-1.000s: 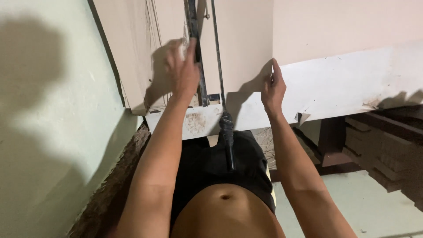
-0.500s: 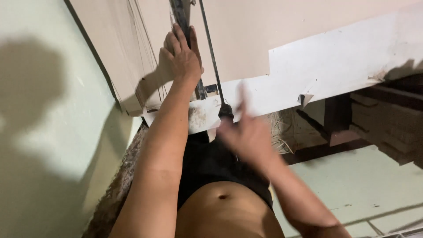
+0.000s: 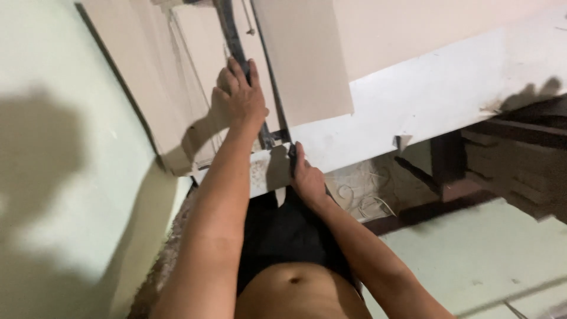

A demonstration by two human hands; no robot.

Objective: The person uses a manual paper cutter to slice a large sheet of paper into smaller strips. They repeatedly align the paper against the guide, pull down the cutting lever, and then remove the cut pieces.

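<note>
A dark, long cutter arm (image 3: 231, 35) runs across beige cardboard sheets (image 3: 301, 65) on a white table (image 3: 449, 88). My left hand (image 3: 239, 97) lies flat on the cardboard, with its fingers spread over the arm's near part. At the table's front edge my right hand (image 3: 307, 177) is closed around the arm's black handle end (image 3: 291, 152). A second stack of beige sheets (image 3: 177, 88) sits to the left of the arm and hangs over the table's corner.
A pale green wall (image 3: 65, 147) is close on the left. Under the table are pale paper strips (image 3: 360, 192) and a dark frame (image 3: 449, 159). Stacked brown cardboard (image 3: 520, 177) lies at the right, above a light green floor (image 3: 472, 254).
My right hand has left the cardboard's edge on the table, swung down and taken hold of the handle at the front edge. My left hand has stayed on the arm and the sheets.
</note>
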